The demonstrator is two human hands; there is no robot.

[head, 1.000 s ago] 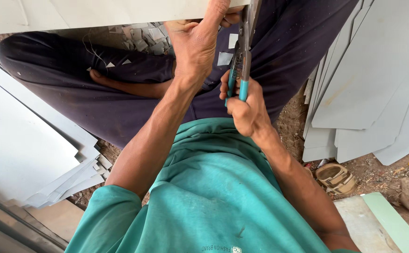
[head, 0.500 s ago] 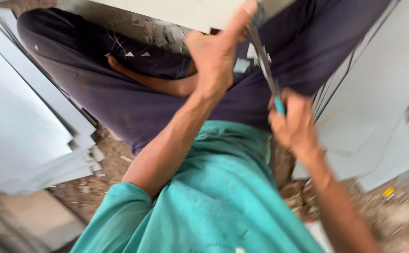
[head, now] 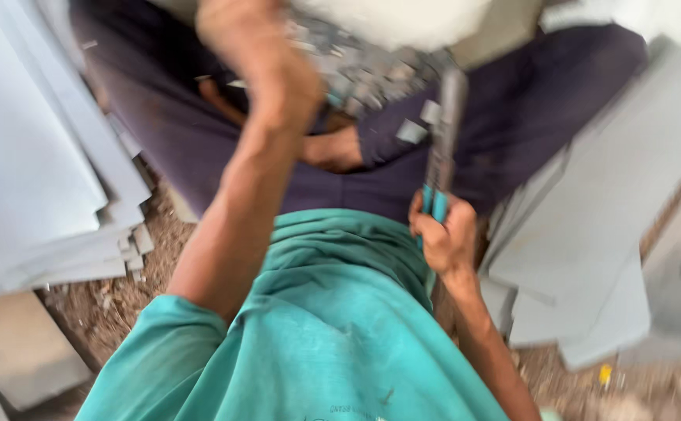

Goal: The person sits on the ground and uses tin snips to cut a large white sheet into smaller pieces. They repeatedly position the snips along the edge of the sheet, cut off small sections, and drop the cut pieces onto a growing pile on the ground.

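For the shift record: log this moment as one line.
left hand: raised at pale flat sheet, grip blurred | right hand: gripping teal-handled metal pliers | surroundings: stacked grey sheets both sides

Soft, even daylight with no hard shadows, heavy motion blur across the whole frame, worst at the top, where a pale sheet (head: 391, 19) glares white

The right hand (head: 448, 238) is closed around the teal handles of a pair of pliers (head: 440, 160), its metal head pointing up toward a pale tile (head: 403, 19) at the top edge. The left hand (head: 258, 54), blurred, seems to grip that tile. Grey tiles (head: 44, 156) lie stacked on either side.
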